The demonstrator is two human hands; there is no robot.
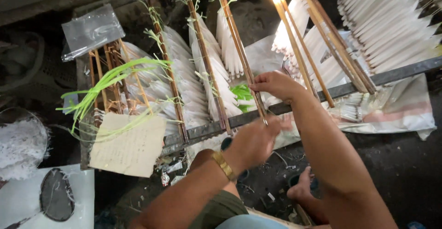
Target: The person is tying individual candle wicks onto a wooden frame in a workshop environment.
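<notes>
We see a dark metal rail carrying slanted brown bamboo sticks hung with rows of white paper-like strips, green grass blades and a beige cardboard sheet.

Left of the rack: clear plastic bag, green grass blades, paper sheet; floor's left edge: bowl of white shreds.

A clear plastic bag, crumpled and glossy, lies at the upper left over the top of the bamboo rack. Below it, a tan rectangular sheet of paper with faint handwriting rests against the rack's lower edge. No screens or signs are in view.
</notes>
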